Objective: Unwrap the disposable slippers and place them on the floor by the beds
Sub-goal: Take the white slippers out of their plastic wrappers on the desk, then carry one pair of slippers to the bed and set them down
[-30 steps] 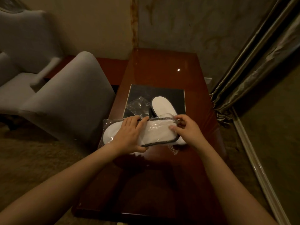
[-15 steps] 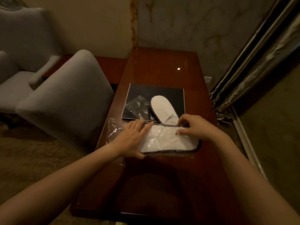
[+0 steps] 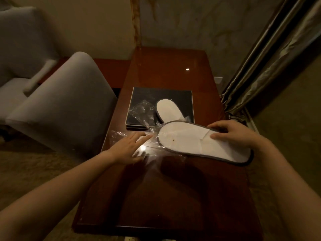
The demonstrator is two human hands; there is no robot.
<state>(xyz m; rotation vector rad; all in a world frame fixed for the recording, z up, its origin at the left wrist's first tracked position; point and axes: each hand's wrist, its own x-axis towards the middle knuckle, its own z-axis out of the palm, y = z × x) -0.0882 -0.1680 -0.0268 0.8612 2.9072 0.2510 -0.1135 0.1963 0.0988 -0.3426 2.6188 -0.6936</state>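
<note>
A flat white disposable slipper with a dark edge [image 3: 187, 141] lies across the wooden table [image 3: 173, 197], most of it out of its clear plastic wrapper [image 3: 147, 148]. My right hand [image 3: 238, 134] grips the slipper's toe part. My left hand [image 3: 128, 148] lies flat on the empty wrapper with fingers spread. A second white slipper [image 3: 168, 111] rests on a black tray [image 3: 185, 100] behind, next to another crumpled wrapper [image 3: 140, 110].
A grey upholstered chair [image 3: 66, 105] stands against the table's left edge, with a second armchair [image 3: 19, 54] behind it. Curtains [image 3: 271, 58] hang at the right. Carpet [image 3: 288, 136] shows on both sides of the table.
My right hand has drawn the slipper to the right, out of the wrapper. My left hand stayed on the plastic, which now lies flat and empty.
</note>
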